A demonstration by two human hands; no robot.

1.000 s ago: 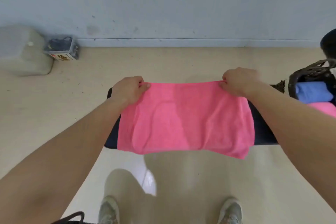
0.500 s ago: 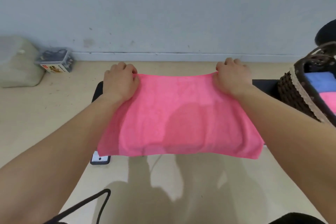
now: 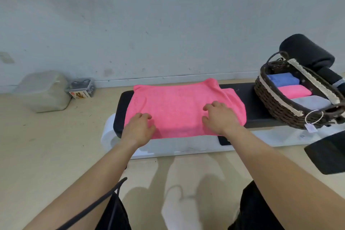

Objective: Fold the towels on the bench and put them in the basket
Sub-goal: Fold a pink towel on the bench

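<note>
Atop bench (image 3: 261,117): left hand (image 3: 139,129), right hand (image 3: 218,119) grip spread, pressing pink towel (image 3: 177,106); basket (image 3: 270,99) right, box (image 3: 80,89) left.

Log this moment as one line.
step: folding; pink towel: spread on bench; left hand: open, near edge; right hand: open, on towel; basket: on bench, partly filled

— What stands at the back?
— A pale blue-grey painted wall (image 3: 186,24), scuffed and speckled, with a white skirting board (image 3: 168,78) along its foot.
— And underfoot?
— Smooth beige flooring (image 3: 46,145), with soft shadows on it near the camera. A cloudy lidded plastic tub (image 3: 43,91) sits at the wall on the left, a small clear box of dark cables (image 3: 81,87) just beside it.
— Any furniture?
— A low black-padded bench on a white base (image 3: 240,89), set lengthwise along the wall.
</note>
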